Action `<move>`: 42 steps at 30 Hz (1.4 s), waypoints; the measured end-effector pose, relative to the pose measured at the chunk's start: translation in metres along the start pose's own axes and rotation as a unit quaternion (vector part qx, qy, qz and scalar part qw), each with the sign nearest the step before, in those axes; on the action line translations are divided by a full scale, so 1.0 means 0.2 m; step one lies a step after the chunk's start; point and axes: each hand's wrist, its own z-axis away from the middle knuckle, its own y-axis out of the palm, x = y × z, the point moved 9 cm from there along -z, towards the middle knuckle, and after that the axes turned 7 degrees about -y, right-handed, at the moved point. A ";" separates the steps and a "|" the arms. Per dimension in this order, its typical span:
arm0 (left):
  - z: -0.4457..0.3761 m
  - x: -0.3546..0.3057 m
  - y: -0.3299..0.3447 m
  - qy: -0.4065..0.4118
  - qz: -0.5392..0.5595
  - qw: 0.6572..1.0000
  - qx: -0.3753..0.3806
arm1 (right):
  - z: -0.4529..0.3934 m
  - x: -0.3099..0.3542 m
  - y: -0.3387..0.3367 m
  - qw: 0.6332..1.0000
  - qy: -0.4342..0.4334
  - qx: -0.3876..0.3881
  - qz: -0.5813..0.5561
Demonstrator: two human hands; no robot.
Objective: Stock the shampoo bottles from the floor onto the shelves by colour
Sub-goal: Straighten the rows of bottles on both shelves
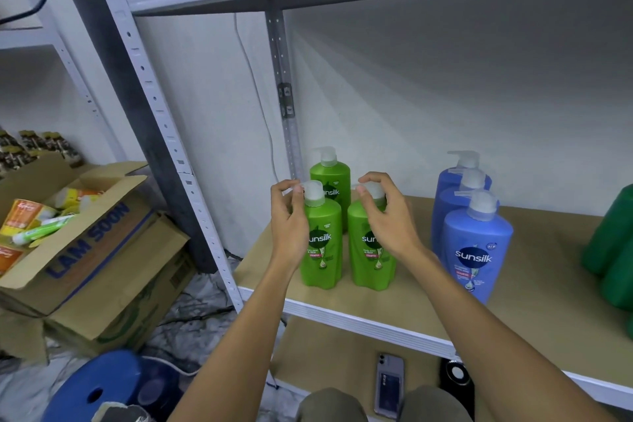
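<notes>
On the shelf (394, 315), the left hand (289, 219) pinches the pump of the front-left green shampoo bottle (321, 250), while the right hand (383, 212) curls over the pump of the front-right green shampoo bottle (366, 257). A third green bottle (331, 181) stands behind; three blue shampoo bottles (476, 250) line up to the right.

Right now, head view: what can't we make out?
- Dark green bottles: cut off by the right edge; label and count unknown.
- Rear blue bottles: labels hidden by the front blue bottle.
- Right green bottle: pump and part of label covered by the right hand.
- Phone on the lower shelf: details too small.
</notes>
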 end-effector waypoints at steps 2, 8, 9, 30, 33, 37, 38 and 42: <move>0.00 0.00 0.01 0.003 -0.004 1.000 0.006 | 0.00 -0.01 -0.01 1.000 0.000 -0.003 0.001; 0.02 -0.01 0.03 0.005 -0.004 1.000 0.013 | 0.00 -0.01 0.00 1.000 -0.001 -0.004 0.015; 0.02 -0.01 0.04 0.007 -0.005 1.000 0.015 | 0.00 -0.01 0.00 1.000 -0.003 -0.005 0.015; 0.02 0.03 0.06 -0.007 -0.004 0.999 0.044 | 0.02 -0.02 -0.01 1.000 -0.012 0.021 0.009; 0.05 0.05 0.05 0.008 -0.020 0.997 0.068 | 0.06 -0.03 0.00 0.996 -0.025 0.060 0.064; 0.07 0.05 0.02 0.044 -0.063 0.994 0.084 | 0.11 -0.03 -0.03 0.995 -0.012 0.075 0.062; 0.07 0.05 0.02 0.054 -0.081 0.991 0.094 | 0.12 -0.03 -0.04 0.995 -0.012 0.077 0.064; 0.12 0.07 0.01 0.058 -0.120 0.981 0.143 | 0.18 -0.07 -0.06 0.995 -0.015 0.085 0.058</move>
